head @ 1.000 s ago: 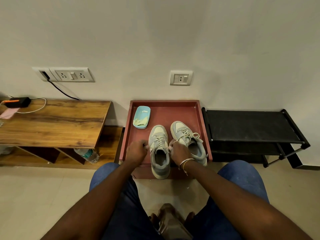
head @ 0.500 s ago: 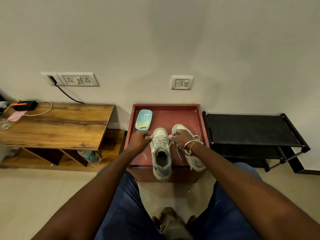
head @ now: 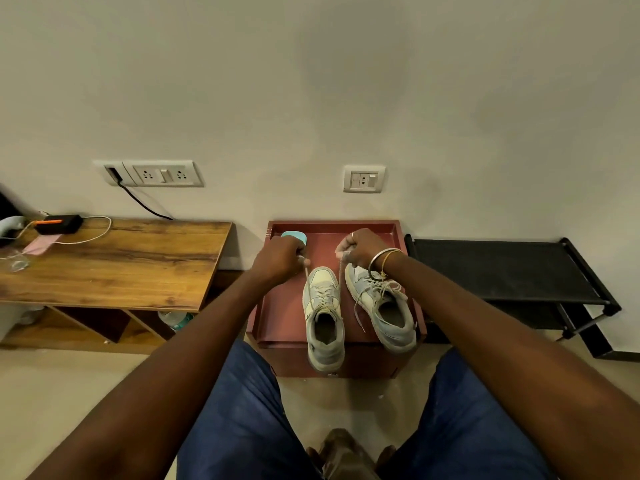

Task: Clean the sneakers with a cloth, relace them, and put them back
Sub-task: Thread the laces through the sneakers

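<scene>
Two pale grey-and-cream sneakers stand on a red tray-topped stand point(head: 398, 227), heels toward me. My left hand point(head: 277, 259) and my right hand point(head: 358, 249) are raised beyond the toe of the left sneaker point(head: 323, 313). Each hand grips one end of that sneaker's lace point(head: 307, 273), and both strands run taut from the hands down to the eyelets. The right sneaker point(head: 384, 311) sits angled beside it, with its loose lace trailing over its side. A light blue dish point(head: 294, 234) with the cloth is mostly hidden behind my left hand.
A wooden side table point(head: 114, 261) with a charger and cables stands at the left, a water bottle point(head: 175, 318) on its lower shelf. A black shoe rack point(head: 502, 268) stands at the right. My knees frame the stand's front edge.
Both hands have risen away from the left sneaker's eyelets toward the back of the tray, drawing the two lace ends out long and taut. The sneakers have stayed put.
</scene>
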